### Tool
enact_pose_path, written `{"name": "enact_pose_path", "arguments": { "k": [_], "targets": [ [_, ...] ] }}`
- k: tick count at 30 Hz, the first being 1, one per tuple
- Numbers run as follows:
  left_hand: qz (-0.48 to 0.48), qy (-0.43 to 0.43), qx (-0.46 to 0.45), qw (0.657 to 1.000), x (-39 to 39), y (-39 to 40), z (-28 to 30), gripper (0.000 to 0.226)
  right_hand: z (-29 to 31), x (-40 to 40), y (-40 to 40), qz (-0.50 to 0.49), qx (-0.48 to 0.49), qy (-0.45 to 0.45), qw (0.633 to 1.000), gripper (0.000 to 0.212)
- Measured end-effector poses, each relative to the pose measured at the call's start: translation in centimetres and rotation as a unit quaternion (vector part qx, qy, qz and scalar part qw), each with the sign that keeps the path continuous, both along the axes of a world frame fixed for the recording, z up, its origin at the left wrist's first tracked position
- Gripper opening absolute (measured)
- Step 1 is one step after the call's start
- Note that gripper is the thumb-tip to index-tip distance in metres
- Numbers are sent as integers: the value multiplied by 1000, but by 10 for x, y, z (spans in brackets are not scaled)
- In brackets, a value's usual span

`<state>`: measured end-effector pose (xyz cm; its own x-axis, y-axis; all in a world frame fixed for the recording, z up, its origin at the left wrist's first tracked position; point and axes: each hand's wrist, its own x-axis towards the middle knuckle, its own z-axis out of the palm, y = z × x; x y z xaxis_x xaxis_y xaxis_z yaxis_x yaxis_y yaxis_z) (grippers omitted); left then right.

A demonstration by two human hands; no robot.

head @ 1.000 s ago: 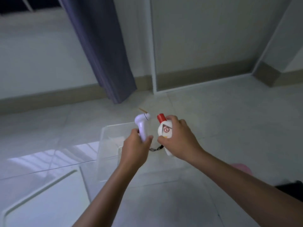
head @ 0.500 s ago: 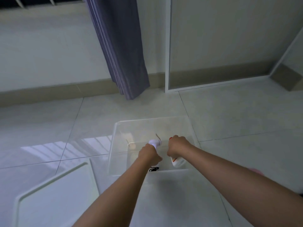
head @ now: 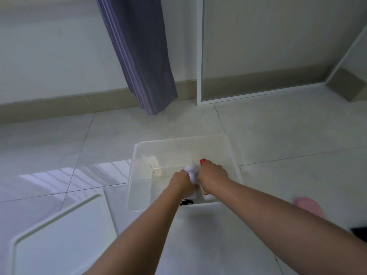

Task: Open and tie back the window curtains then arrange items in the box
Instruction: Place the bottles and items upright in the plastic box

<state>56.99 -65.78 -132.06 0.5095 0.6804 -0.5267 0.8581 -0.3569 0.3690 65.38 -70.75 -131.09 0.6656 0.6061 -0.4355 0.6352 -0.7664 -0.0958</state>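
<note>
Fingers of the left hand (head: 183, 180) are wrapped around a white handled gadget (head: 192, 172) with a black cord loop (head: 186, 202) dangling beneath it, while those of the right hand (head: 212, 174) are closed on a white bottle with a red cap (head: 203, 161); both hands are lowered inside the clear plastic box (head: 139, 175) on the tiled floor (head: 278, 135). A pale item, too blurred to identify, lies in the box's left part, the white lid (head: 59, 235) lies on the floor at near left, and the purple curtain (head: 143, 56) hangs by the wall beyond, with something pink (head: 308, 205) at right.
</note>
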Motion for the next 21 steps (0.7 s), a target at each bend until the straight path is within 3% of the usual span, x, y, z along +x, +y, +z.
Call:
{"name": "enact_pose_path", "arguments": {
  "k": [4, 8, 14, 17, 21],
  "targets": [
    [9, -17, 1, 1000, 0, 5, 4, 31, 13, 8, -6, 59, 22, -18, 998, 50],
    [11, -1, -57, 998, 5, 6, 6, 42, 15, 6, -26, 139, -13, 3, 990, 54],
    [21, 13, -110, 994, 13, 5, 11, 45, 18, 3, -29, 138, -6, 41, 990, 39],
    [-23, 14, 16, 999, 9, 3, 15, 41, 37, 5, -34, 155, 55, 48, 985, 35],
    [-4, -148, 160, 976, 13, -9, 39, 37, 92, 22, -64, 112, 285, 61, 950, 37]
  ]
}}
